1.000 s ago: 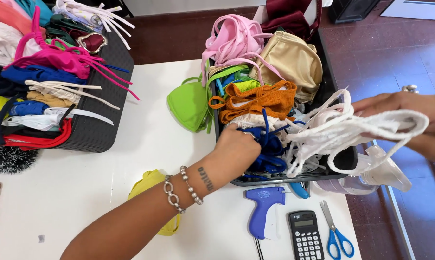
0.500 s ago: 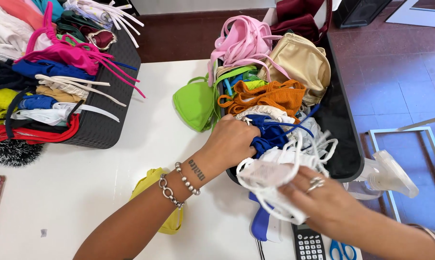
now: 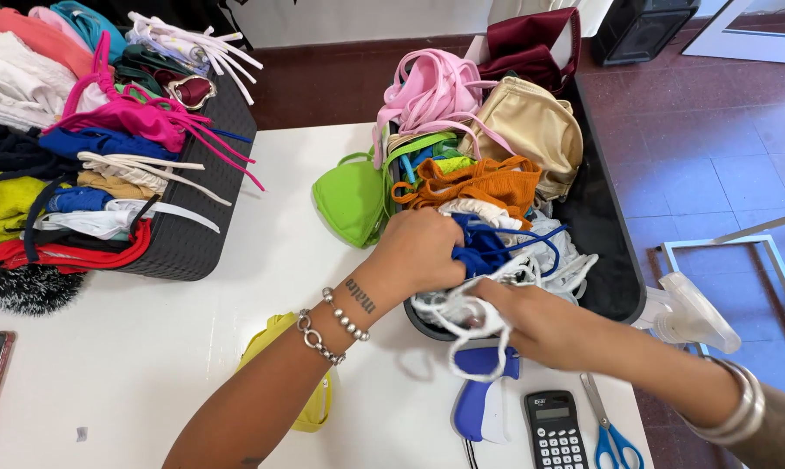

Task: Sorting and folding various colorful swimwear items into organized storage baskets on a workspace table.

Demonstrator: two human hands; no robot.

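1. Swimwear pieces fill the black tray [image 3: 620, 287] at the table's [image 3: 193, 365] right edge: pink, gold, orange, green, blue and white ones in a loose heap that we cannot count apart.
2. A second load, just as tangled, lies in the dark woven basket [image 3: 203, 234] at the table's far left corner; we count two containers in all, both still full, so we judge the sorting to be at an early stage with most pieces yet to handle.
3. Our left hand [image 3: 418, 252] is closed around the blue piece [image 3: 479, 247] at the tray's near rim.
4. Our right hand [image 3: 531, 321] is pinched on the white strappy piece [image 3: 462, 308], which hangs over that same rim.
5. One yellow piece [image 3: 310, 408] lies alone on the table, partly under our left forearm.
6. Along the near edge we count one blue tagging gun [image 3: 479, 404], one calculator [image 3: 556, 430] and one pair of blue-handled scissors [image 3: 610, 439].
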